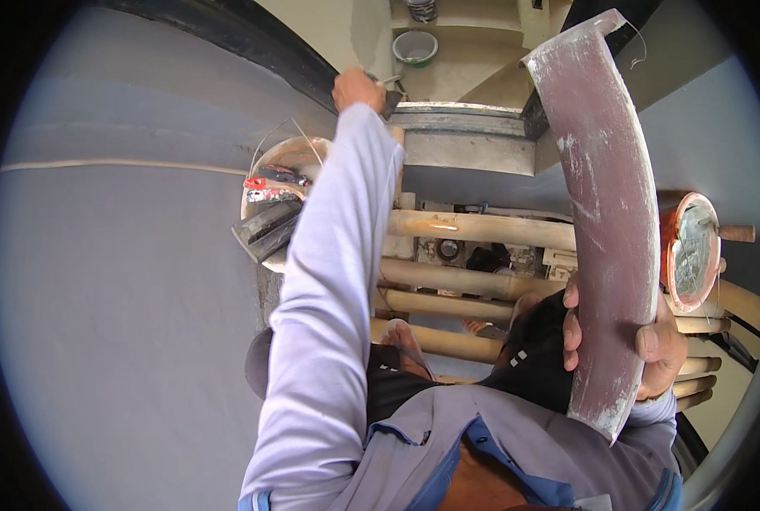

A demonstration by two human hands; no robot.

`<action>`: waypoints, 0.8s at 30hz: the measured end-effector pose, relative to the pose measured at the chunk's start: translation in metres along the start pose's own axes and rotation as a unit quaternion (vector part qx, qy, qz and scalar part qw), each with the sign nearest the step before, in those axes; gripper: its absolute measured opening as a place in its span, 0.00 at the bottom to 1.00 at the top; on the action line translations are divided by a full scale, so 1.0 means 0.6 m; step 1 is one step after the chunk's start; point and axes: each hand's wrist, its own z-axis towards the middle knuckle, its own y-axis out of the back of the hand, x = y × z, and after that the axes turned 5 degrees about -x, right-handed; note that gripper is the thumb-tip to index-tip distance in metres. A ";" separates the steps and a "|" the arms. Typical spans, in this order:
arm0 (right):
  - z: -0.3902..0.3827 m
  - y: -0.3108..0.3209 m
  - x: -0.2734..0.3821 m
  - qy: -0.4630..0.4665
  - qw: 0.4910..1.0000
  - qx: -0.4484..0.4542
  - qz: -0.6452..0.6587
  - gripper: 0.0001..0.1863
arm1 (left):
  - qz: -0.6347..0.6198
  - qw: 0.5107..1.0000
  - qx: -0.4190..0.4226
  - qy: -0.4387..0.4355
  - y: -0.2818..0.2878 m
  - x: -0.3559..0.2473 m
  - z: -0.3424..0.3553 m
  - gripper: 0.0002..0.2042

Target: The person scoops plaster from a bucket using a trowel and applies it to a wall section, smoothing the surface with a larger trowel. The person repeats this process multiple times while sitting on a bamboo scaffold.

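My right hand [663,353] grips the lower part of a long, curved maroon strip [606,187], thumb on one edge and fingertips on the other. White dust marks the strip, which looks like sandpaper; its top end is folded over, with a loose thread. My left arm reaches far forward, and my left hand [359,89] is closed beside the dark window frame [299,64]. Something thin and pale shows by its fingers, but what they hold is too small to name.
Bamboo poles [482,228] form a platform under me, with gaps showing things far below. On the left hangs a bucket [290,153] with a brush [271,189] and dark tools. An orange-rimmed bucket [691,251] sits right. Beyond the sill [465,140] stands a grey basin [416,48].
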 end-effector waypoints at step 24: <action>0.002 -0.019 -0.003 0.009 0.990 -0.142 0.006 0.48 | -0.198 0.921 -0.214 0.259 -0.264 0.241 -0.101 0.18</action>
